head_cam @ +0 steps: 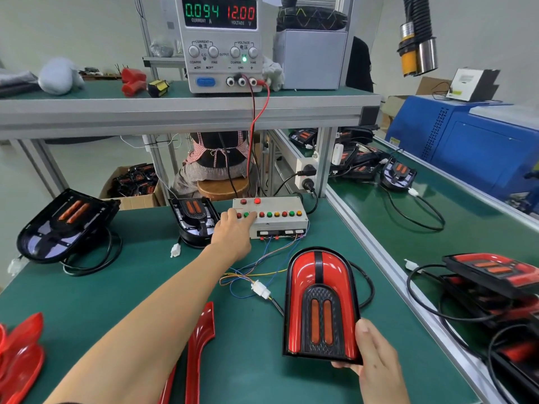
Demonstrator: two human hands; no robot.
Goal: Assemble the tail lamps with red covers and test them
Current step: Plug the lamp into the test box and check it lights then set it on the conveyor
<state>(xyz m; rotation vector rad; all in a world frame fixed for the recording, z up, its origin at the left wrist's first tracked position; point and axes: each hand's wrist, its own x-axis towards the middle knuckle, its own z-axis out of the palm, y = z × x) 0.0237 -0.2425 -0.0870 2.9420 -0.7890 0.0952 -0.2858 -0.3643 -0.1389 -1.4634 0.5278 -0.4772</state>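
One tail lamp [320,301] w/ red cover on sits near the counter's [248,360] right edge, right hand [376,360] gripping its bottom corner. Left hand [233,231], fingers out and holding nothing, presses test box [271,214] buttons, so testing's underway. Two bare lamps [67,225] at the back and loose covers [201,345] at the front edge still to do.

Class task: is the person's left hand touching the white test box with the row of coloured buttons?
Touching. The head view shows the left hand stretched over the white test box, its fingertips lying on the left end of the button row.
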